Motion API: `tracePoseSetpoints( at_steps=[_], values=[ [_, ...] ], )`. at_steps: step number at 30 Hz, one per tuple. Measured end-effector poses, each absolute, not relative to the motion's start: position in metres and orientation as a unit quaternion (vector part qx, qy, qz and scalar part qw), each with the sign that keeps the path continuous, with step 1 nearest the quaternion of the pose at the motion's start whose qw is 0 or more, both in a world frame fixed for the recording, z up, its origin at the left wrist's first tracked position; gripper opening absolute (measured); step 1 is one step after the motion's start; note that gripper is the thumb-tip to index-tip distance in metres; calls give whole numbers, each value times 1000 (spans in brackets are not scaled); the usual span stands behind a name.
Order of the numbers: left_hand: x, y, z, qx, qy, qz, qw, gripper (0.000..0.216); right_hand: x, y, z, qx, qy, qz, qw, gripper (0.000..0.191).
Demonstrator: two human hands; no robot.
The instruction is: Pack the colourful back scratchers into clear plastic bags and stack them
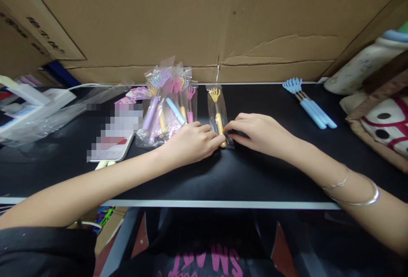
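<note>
A yellow back scratcher [218,120] lies in a clear plastic bag [209,106] on the black table, its claw end pointing away from me. My left hand [195,142] has curled fingers at the lower end of the bag, over the handle's bottom. From the other side, my right hand [258,132] pinches the bag's right edge between thumb and fingers. Just left of it rests a pile of bagged back scratchers [165,111] in purple, pink, yellow and blue. Several unbagged blue back scratchers [314,109] lie together at the right.
A phone [117,139] with a blurred screen lies left of the pile, near pink printed cards [138,93]. Loose plastic bags [66,113] cover the far left. At the right stand a fabric bag [379,120] and a pale bottle [360,66]. A cardboard wall [197,18] closes the back.
</note>
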State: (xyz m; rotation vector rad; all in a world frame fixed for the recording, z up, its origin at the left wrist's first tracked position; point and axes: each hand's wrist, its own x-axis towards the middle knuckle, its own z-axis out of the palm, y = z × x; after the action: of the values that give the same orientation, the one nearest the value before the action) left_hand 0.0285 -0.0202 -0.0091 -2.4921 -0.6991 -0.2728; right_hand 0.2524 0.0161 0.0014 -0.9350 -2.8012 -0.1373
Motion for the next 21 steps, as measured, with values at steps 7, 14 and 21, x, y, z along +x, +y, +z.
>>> tracePoseSetpoints(
  at_steps=[7, 14, 21],
  values=[
    [31, -20, -16, -916, -255, -139, 278, 14, 254, 16, 3, -301, -950, -32, 79, 16],
    [34, -22, -22, -914, -264, -147, 271, 18, 251, 12, 4, -311, -948, -36, 59, 14],
    [34, -22, -24, -917, -275, -134, 255, 19, 252, 11, 3, -288, -954, -32, 74, 14]
  ],
)
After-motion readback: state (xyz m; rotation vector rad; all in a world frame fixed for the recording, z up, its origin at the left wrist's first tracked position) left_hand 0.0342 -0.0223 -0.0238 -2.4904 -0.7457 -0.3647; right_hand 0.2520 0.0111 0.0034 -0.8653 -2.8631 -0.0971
